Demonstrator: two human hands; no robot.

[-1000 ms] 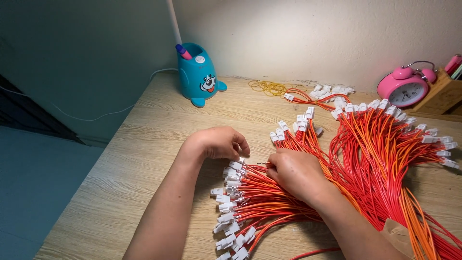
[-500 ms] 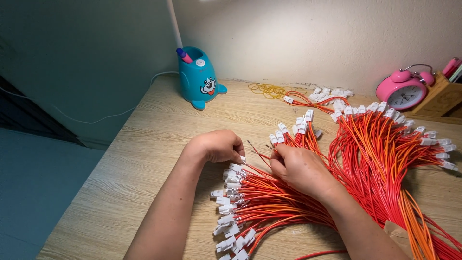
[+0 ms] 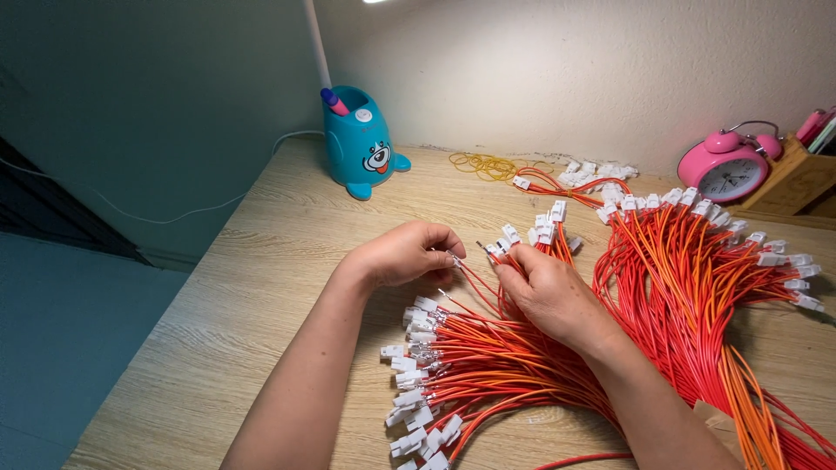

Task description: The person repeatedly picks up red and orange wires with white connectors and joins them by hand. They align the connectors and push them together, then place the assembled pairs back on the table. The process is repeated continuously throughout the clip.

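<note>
Closest to the camera lies a fan-shaped bundle of thin red and orange wires with small white plastic connectors (image 3: 435,365) on the light wooden table top (image 3: 244,287); the connector ends point to the left and the wires run to the right under the forearms.

Just above it, the left hand (image 3: 402,252) is curled almost closed, and its fingertips (image 3: 451,251) pinch the metal end of one red wire (image 3: 475,283) that rises from the bundle. The right hand (image 3: 549,292) is also half closed, with the palm down, resting on the wires; its fingertips (image 3: 509,258) grip a few wire ends close to the left hand. The two hands are near each other but do not touch.

To the right, a second, bigger bundle of the same red wires with white connectors (image 3: 697,261) spreads over the table.

Farther back there is a small pile of loose white connectors (image 3: 596,171) and, beside it, some yellow rubber bands (image 3: 483,164). Near the wall stand a turquoise pen holder with a cartoon face (image 3: 361,144) on the left and a pink round alarm clock (image 3: 730,170) on the right, just beside a wooden box (image 3: 797,178).
</note>
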